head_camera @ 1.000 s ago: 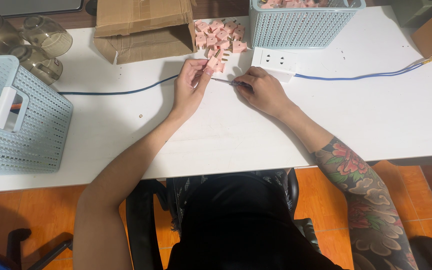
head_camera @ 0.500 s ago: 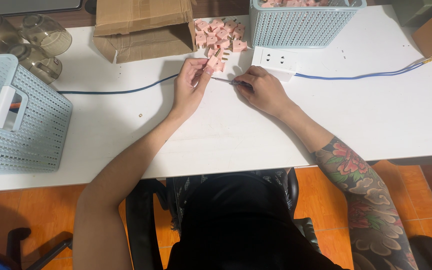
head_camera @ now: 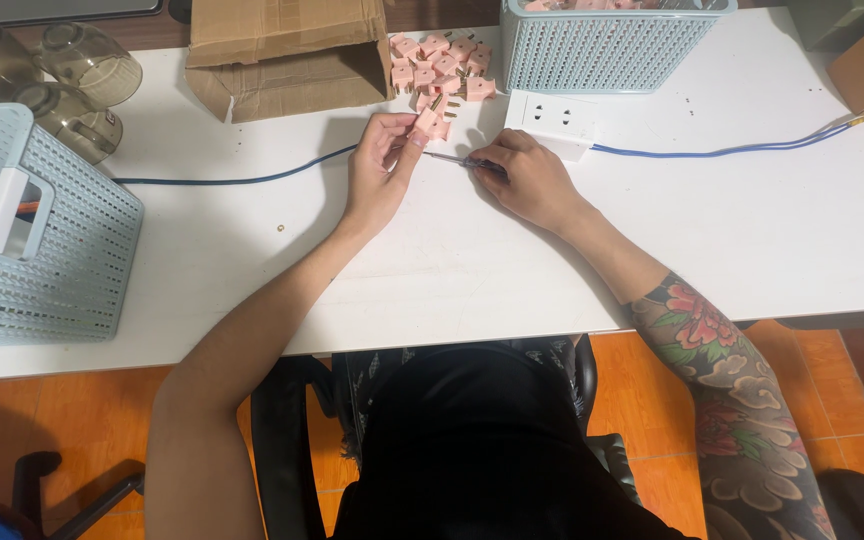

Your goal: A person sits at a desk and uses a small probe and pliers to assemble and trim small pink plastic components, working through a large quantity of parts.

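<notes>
A seated person works at a white rectangular tabletop (head_camera: 432, 270), seen from above. The left hand (head_camera: 377, 175) pinches a small pink plastic plug piece (head_camera: 429, 122) between thumb and fingertips, lifted just off the table surface. The right hand (head_camera: 530, 180) is curled tight around a thin metal-shafted screwdriver (head_camera: 449, 158), whose tip points left toward the pink piece — whether tip and piece touch cannot be told at this size.

Just beyond the hands lies a loose heap of matching pink plastic plug pieces (head_camera: 442, 65), some showing brass prongs. To its right sits a white rectangular socket block (head_camera: 555, 118), touching or nearly touching the right hand's knuckles, and behind that a pale blue perforated plastic basket (head_camera: 602, 50) with more pink pieces visible at its top edge. A thin blue cable (head_camera: 732, 152) runs from the socket block to the table's right edge; a darker blue stretch (head_camera: 232, 181) runs left from the hands. A flattened brown cardboard box (head_camera: 287, 50) lies beside the heap — at far left a second pale blue perforated basket with a white handle (head_camera: 62, 240) and a cluster of clear smoky glass jars (head_camera: 62, 80). The right forearm carries a colourful floral tattoo (head_camera: 712, 340).
</notes>
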